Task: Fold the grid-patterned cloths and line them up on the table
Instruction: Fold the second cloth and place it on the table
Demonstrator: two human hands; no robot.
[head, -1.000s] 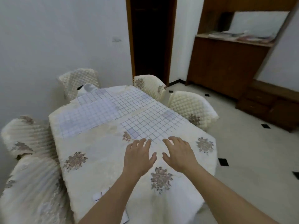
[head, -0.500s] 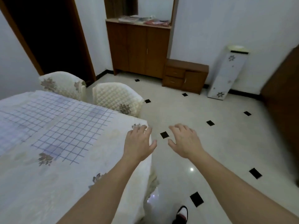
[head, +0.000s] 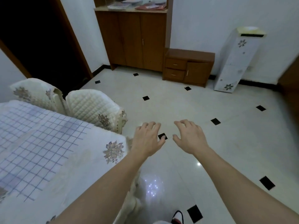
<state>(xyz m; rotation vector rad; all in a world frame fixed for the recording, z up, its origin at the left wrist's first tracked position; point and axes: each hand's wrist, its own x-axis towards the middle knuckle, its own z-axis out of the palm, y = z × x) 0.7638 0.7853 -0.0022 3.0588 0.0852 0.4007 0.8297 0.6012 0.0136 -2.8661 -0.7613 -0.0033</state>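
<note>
My left hand (head: 148,139) and right hand (head: 190,137) hang palm-down, fingers loosely spread, holding nothing, out past the bench (head: 90,160) corner over the floor (head: 226,143). The cloth (head: 37,143) lies flat on the bench.

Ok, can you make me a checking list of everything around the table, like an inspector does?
Surface: table under a cream flowered tablecloth, only partly in view.
Job's things: white cloth with blue grid lines, spread flat on the table, not folded.
Clutter: papers and books on top of the tall brown wooden cabinet.
Hands: left hand and right hand, both open and empty, held out over the floor past the table's corner.
Cables: nothing seen.
Surroundings: two chairs in quilted cream covers, low brown drawer unit, white flowered stand, cream tiled floor with black diamonds, dark doorway.
</note>
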